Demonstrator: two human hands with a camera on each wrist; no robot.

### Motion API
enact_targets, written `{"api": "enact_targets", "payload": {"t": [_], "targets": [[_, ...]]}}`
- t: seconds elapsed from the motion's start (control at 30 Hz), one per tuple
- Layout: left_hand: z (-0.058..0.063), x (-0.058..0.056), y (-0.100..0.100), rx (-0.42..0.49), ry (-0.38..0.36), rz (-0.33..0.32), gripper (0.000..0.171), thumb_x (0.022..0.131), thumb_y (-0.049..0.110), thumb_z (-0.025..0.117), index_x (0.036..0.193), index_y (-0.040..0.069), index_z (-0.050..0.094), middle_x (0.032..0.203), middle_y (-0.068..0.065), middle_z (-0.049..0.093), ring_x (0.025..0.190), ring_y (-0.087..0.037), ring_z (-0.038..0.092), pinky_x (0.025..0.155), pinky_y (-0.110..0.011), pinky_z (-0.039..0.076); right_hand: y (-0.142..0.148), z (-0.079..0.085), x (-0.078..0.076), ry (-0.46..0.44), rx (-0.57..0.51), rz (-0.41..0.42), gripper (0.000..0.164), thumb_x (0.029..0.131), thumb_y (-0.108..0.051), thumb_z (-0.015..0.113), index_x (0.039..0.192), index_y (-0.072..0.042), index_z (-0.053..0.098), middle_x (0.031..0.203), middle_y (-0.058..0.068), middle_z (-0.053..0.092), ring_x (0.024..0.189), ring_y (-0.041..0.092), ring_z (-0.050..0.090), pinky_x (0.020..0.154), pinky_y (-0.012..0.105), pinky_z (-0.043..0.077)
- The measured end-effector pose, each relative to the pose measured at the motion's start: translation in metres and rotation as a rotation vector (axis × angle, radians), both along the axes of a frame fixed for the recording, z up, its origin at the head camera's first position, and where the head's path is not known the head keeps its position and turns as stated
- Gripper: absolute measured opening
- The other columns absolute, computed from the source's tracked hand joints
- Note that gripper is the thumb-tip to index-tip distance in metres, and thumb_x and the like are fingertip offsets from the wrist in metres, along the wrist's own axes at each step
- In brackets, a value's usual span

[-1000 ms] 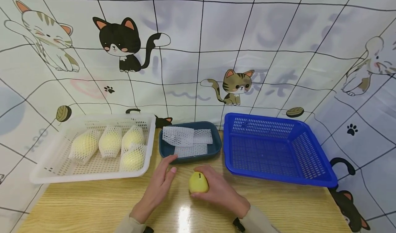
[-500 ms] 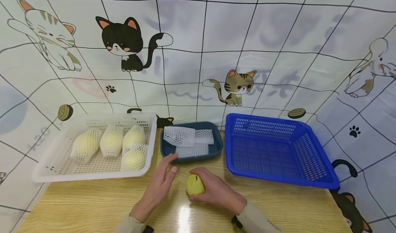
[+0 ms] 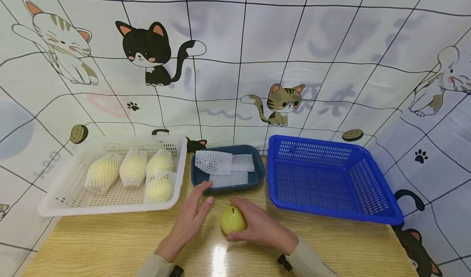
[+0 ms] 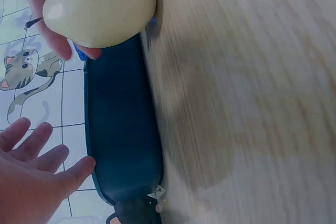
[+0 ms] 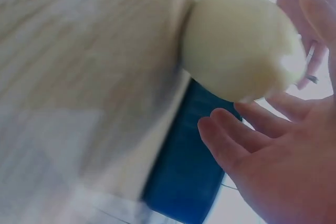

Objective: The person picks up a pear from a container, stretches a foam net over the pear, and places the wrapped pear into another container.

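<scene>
In the head view a bare yellow-green pear stands on the table, stem up. My right hand is around its right side, index finger behind and thumb in front. Small gaps show between the fingertips and the pear; in the right wrist view the fingers look loosely spread beside it. My left hand is to the left of the pear, fingers extended and holding nothing. Its fingertips lie near the front rim of a dark teal tray holding white foam net sleeves.
At the left, a white basket holds several pears in foam nets. A blue basket stands at the right, its perforated floor showing. A cat-print sheet hangs behind the wooden table.
The pear has shifted slightly left and toward me over the second. My right hand's fingers have spread away from it a little. The left hand has hardly moved.
</scene>
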State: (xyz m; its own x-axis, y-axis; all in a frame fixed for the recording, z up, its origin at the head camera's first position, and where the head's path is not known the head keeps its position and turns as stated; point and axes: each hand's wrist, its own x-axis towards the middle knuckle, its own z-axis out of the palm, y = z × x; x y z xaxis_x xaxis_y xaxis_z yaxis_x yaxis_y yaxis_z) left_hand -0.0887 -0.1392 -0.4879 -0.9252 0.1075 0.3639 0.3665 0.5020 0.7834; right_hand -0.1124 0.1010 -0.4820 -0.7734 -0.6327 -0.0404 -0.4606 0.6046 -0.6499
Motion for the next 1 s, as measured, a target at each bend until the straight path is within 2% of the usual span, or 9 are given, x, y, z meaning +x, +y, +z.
{"api": "enact_targets", "payload": {"t": [0.1, 0.23, 0.33, 0.47, 0.67, 0.8, 1.0], "targets": [[0.002, -0.002, 0.001, 0.004, 0.023, -0.006, 0.044, 0.108, 0.022, 0.055, 0.149, 0.008, 0.051, 0.154, -0.011, 0.050, 0.144, -0.031, 0.044, 0.113, -0.056, 0.038, 0.005, 0.008, 0.004, 0.031, -0.041, -0.009, 0.093, 0.085, -0.052, 0.082, 0.158, -0.012, 0.041, 0.160, 0.008, 0.043, 0.144, 0.032, 0.043, 0.111, 0.059, 0.040], [0.006, -0.008, 0.004, -0.041, 0.083, -0.005, 0.041, 0.108, 0.018, 0.056, 0.147, 0.005, 0.053, 0.153, -0.011, 0.051, 0.142, -0.030, 0.047, 0.112, -0.055, 0.041, 0.013, 0.020, 0.010, 0.095, -0.105, -0.044, 0.077, 0.093, -0.049, 0.074, 0.156, -0.015, 0.045, 0.162, 0.003, 0.041, 0.148, 0.032, 0.039, 0.113, 0.062, 0.037], [0.011, -0.014, 0.008, -0.148, 0.147, 0.002, 0.039, 0.107, 0.017, 0.058, 0.144, 0.005, 0.056, 0.153, -0.012, 0.052, 0.141, -0.032, 0.048, 0.110, -0.054, 0.043, 0.018, 0.027, 0.014, 0.164, -0.152, -0.078, 0.065, 0.098, -0.043, 0.070, 0.153, -0.017, 0.049, 0.161, -0.002, 0.043, 0.147, 0.030, 0.041, 0.110, 0.061, 0.040], [0.022, -0.026, 0.014, -0.315, 0.240, 0.003, 0.037, 0.105, 0.017, 0.060, 0.140, 0.006, 0.061, 0.148, -0.011, 0.057, 0.139, -0.033, 0.051, 0.110, -0.052, 0.045, 0.024, 0.033, 0.019, 0.285, -0.187, -0.117, 0.058, 0.099, -0.039, 0.069, 0.151, -0.019, 0.051, 0.159, -0.004, 0.046, 0.144, 0.028, 0.045, 0.106, 0.059, 0.046], [0.033, -0.054, 0.018, -0.507, 0.344, 0.018, 0.033, 0.100, 0.013, 0.066, 0.132, 0.004, 0.066, 0.137, -0.014, 0.064, 0.130, -0.035, 0.058, 0.108, -0.051, 0.046, 0.037, 0.040, 0.017, 0.453, -0.222, -0.165, 0.053, 0.095, -0.034, 0.073, 0.144, -0.018, 0.058, 0.154, -0.004, 0.051, 0.139, 0.026, 0.050, 0.100, 0.057, 0.051], [0.033, -0.071, 0.018, -0.608, 0.314, 0.033, 0.035, 0.102, 0.020, 0.067, 0.132, 0.003, 0.065, 0.135, -0.016, 0.064, 0.130, -0.038, 0.056, 0.110, -0.054, 0.044, 0.046, 0.045, 0.014, 0.500, -0.230, -0.205, 0.053, 0.092, -0.030, 0.074, 0.141, -0.015, 0.060, 0.152, -0.002, 0.053, 0.138, 0.026, 0.052, 0.100, 0.057, 0.051], [0.026, -0.090, 0.019, -0.731, 0.193, 0.064, 0.048, 0.101, 0.031, 0.069, 0.139, 0.003, 0.060, 0.144, -0.020, 0.058, 0.139, -0.043, 0.047, 0.112, -0.060, 0.039, 0.051, 0.048, 0.010, 0.472, -0.222, -0.233, 0.051, 0.093, -0.031, 0.073, 0.140, -0.018, 0.061, 0.152, -0.003, 0.053, 0.139, 0.027, 0.051, 0.102, 0.058, 0.049]]}}
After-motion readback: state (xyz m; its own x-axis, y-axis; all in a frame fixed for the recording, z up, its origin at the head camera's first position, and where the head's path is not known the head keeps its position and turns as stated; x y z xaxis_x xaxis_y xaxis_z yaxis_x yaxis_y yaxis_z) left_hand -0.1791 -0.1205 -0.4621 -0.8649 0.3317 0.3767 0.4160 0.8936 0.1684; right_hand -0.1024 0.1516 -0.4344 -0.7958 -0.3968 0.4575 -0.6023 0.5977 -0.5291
